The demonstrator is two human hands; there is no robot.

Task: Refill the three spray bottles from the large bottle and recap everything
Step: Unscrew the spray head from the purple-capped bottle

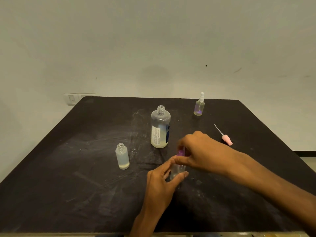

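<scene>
The large clear bottle (160, 127) stands uncapped at the table's middle, with a little liquid at its bottom. A small frosted spray bottle (122, 156) stands open to its left, holding a thin layer of liquid. My left hand (162, 183) grips a small clear spray bottle (177, 171) by its body. My right hand (200, 151) is closed on that bottle's purple spray cap (180, 152) at the neck. A third spray bottle (199, 105) with a white spray top stands capped at the back right. A pink spray cap (226, 139) with its dip tube lies on the table at the right.
The black table (68, 168) is scuffed with pale marks. A light wall rises behind it, with a switch plate (71, 99) at the left. The table's right edge runs close to the pink cap.
</scene>
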